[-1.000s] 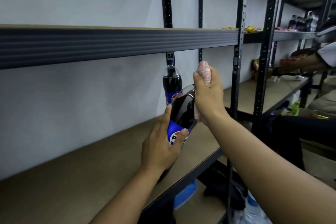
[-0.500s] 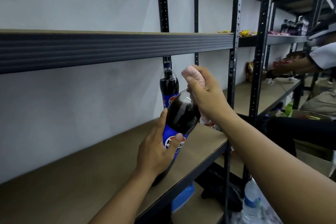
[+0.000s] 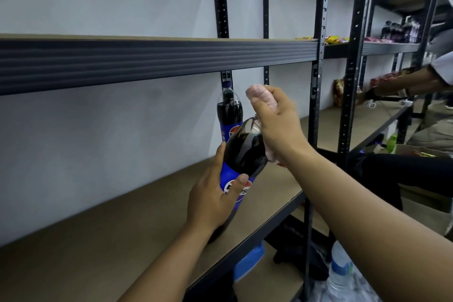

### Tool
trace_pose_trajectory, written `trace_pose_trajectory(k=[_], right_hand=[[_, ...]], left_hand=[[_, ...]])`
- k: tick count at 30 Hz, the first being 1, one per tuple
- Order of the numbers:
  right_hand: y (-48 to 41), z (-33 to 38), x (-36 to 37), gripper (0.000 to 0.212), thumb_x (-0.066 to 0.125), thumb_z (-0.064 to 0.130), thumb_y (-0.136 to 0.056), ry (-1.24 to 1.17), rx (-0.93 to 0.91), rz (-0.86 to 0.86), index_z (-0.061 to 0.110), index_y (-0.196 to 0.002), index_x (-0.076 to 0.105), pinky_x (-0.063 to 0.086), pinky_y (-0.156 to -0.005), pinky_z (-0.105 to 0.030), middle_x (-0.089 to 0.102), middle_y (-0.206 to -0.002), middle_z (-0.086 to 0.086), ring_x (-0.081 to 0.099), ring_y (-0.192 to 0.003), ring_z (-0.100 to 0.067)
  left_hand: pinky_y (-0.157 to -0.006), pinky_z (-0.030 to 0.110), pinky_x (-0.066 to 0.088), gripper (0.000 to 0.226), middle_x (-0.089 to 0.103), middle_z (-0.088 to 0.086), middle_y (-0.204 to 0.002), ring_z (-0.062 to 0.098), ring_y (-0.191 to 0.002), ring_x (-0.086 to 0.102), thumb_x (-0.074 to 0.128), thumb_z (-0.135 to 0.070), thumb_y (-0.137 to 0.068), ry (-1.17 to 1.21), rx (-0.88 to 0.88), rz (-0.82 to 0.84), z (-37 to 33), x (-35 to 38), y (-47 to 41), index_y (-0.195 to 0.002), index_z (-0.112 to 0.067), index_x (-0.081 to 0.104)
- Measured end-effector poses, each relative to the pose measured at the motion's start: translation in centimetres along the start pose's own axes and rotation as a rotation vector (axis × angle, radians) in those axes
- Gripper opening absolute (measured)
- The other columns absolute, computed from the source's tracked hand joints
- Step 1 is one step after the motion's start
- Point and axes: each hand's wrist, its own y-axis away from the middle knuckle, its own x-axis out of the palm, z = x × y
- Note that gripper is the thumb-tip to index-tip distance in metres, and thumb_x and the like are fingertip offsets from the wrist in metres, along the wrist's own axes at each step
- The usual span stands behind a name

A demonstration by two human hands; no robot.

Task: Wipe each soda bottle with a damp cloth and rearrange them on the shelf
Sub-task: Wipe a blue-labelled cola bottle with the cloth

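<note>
My left hand [image 3: 212,200] grips a dark soda bottle [image 3: 244,152] by its blue label, tilted toward the upper right above the brown shelf board [image 3: 122,235]. My right hand [image 3: 277,120] holds a pink cloth [image 3: 263,95] wrapped around the bottle's neck and cap, which the cloth hides. A second soda bottle [image 3: 229,111] with a blue label stands upright at the back of the shelf, against the wall, just behind the held one.
Black metal uprights [image 3: 318,81] frame the bay, with a dark shelf beam [image 3: 147,61] overhead. To the right, another person's arm [image 3: 411,81] reaches over a shelf with snack packs. A clear water bottle [image 3: 343,274] and a blue object [image 3: 247,265] sit low down.
The view shifted slightly left and down. My right hand with the cloth has stayed on the bottle's neck, sliding a little along it. My left hand keeps its grip on the label.
</note>
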Motion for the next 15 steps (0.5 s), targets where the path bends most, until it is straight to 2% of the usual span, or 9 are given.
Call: trace_pose_trajectory(k=[2, 4, 6, 8, 9, 10, 12, 15], right_hand=[[-0.3, -0.2, 0.5, 0.004, 0.062, 0.044, -0.103, 0.051, 0.056, -0.073, 0.042, -0.1, 0.063, 0.059, -0.076, -0.046, 0.067, -0.091, 0.007, 0.062, -0.077, -0.01], [-0.5, -0.1, 0.2, 0.002, 0.063, 0.04, -0.104, 0.031, 0.05, -0.001, 0.041, -0.105, 0.064, 0.055, -0.072, -0.036, 0.066, -0.09, 0.009, 0.062, -0.075, -0.005], [-0.6, 0.0, -0.7, 0.011, 0.064, 0.03, -0.105, -0.042, 0.014, 0.164, 0.036, -0.113, 0.066, 0.052, -0.072, -0.024, 0.068, -0.087, 0.015, 0.064, -0.075, 0.001], [-0.6, -0.1, -1.7, 0.017, 0.065, 0.026, -0.104, -0.094, -0.016, 0.294, 0.038, -0.115, 0.067, 0.054, -0.074, -0.021, 0.07, -0.094, 0.013, 0.067, -0.081, -0.002], [-0.7, -0.4, -1.7, 0.018, 0.065, 0.025, -0.104, -0.088, -0.03, 0.305, 0.039, -0.115, 0.066, 0.054, -0.074, -0.02, 0.069, -0.097, 0.011, 0.067, -0.082, -0.002], [-0.8, -0.7, -1.5, 0.017, 0.064, 0.025, -0.105, -0.061, -0.035, 0.273, 0.038, -0.115, 0.066, 0.053, -0.073, -0.02, 0.067, -0.098, 0.01, 0.066, -0.08, -0.001], [-1.5, -1.6, -0.7, 0.013, 0.063, 0.029, -0.105, 0.028, -0.013, 0.134, 0.037, -0.115, 0.066, 0.051, -0.071, -0.024, 0.065, -0.092, 0.012, 0.063, -0.075, -0.001], [-2.3, -2.3, 0.5, 0.018, 0.06, 0.052, -0.102, 0.123, 0.025, -0.001, 0.04, -0.115, 0.064, 0.049, -0.073, -0.036, 0.064, -0.088, 0.014, 0.06, -0.075, -0.008]], left_hand=[[-0.089, 0.031, 0.056, 0.085, 0.048, -0.014, -0.155, 0.008, -0.126, 0.054, 0.026, -0.098, -0.08, -0.115, 0.002, -0.069, -0.4, 0.7, 0.2, -0.153, -0.065, -0.004], [-0.091, 0.035, 0.057, 0.087, 0.048, -0.016, -0.153, 0.009, -0.126, 0.055, 0.03, -0.098, -0.079, -0.101, -0.01, -0.068, -0.1, 0.4, 0.0, -0.153, -0.065, -0.002], [-0.096, 0.035, 0.056, 0.08, 0.049, -0.03, -0.144, 0.007, -0.126, 0.056, 0.043, -0.093, -0.081, 0.059, -0.063, 0.031, 0.6, -0.6, -0.7, -0.146, -0.077, -0.001], [-0.099, 0.033, 0.055, 0.073, 0.049, -0.043, -0.133, 0.005, -0.128, 0.057, 0.057, -0.079, -0.087, 0.242, -0.125, 0.131, 1.3, -1.3, -1.4, -0.139, -0.083, 0.006], [-0.1, 0.033, 0.055, 0.073, 0.049, -0.046, -0.131, 0.005, -0.128, 0.058, 0.058, -0.075, -0.088, 0.267, -0.13, 0.144, 1.3, -1.4, -1.5, -0.139, -0.083, 0.007], [-0.1, 0.035, 0.055, 0.073, 0.049, -0.044, -0.133, 0.004, -0.127, 0.058, 0.056, -0.079, -0.087, 0.235, -0.124, 0.131, 1.0, -1.2, -1.4, -0.14, -0.082, 0.006], [-0.093, 0.032, 0.053, 0.079, 0.049, -0.027, -0.145, 0.009, -0.126, 0.057, 0.039, -0.092, -0.081, 0.063, -0.099, 0.041, 0.1, -0.1, -0.9, -0.147, -0.074, 0.0], [-0.084, 0.031, 0.047, 0.088, 0.047, -0.008, -0.151, 0.016, -0.125, 0.054, 0.025, -0.097, -0.079, -0.17, -0.088, -0.095, -0.5, 1.6, -0.1, -0.152, -0.061, -0.008]])
